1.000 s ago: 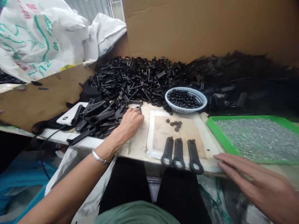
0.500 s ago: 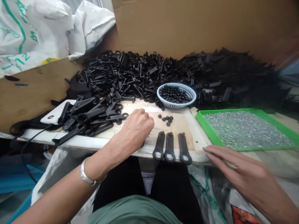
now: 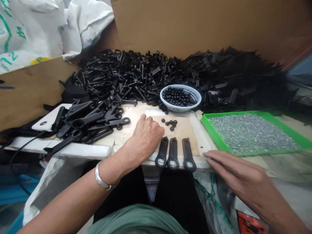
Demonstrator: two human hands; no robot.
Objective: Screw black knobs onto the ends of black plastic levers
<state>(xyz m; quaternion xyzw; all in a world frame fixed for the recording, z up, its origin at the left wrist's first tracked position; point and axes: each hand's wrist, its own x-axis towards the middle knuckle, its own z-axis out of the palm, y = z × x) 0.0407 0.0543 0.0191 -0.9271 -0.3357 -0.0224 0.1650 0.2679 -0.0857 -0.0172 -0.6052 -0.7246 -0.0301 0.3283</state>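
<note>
My left hand (image 3: pixel 147 138) is closed, knuckles up, over the board just left of three black plastic handles (image 3: pixel 173 152). Its fingertips are turned under, so whatever they hold is hidden. The three handles lie side by side, ring ends toward me, over the front edge. Several small black round knobs (image 3: pixel 172 123) sit behind them. My right hand (image 3: pixel 240 175) rests at the board's front edge, right of the handles, its fingers stretched out and close together. No object shows in it.
A pale blue basket (image 3: pixel 179 108) holds many black knobs. At the right, a green tray (image 3: pixel 219 143) is full of small metal pins or screws. Black handles (image 3: pixel 85 113) are heaped on the left beside a white device (image 3: pixel 40 125). A large pile of black parts (image 3: pixel 136 73) stands behind, against cardboard.
My left hand has shifted right, closer to the leftmost handle. My right hand keeps its pose by the front edge. The whole view has swung slightly to the right.
</note>
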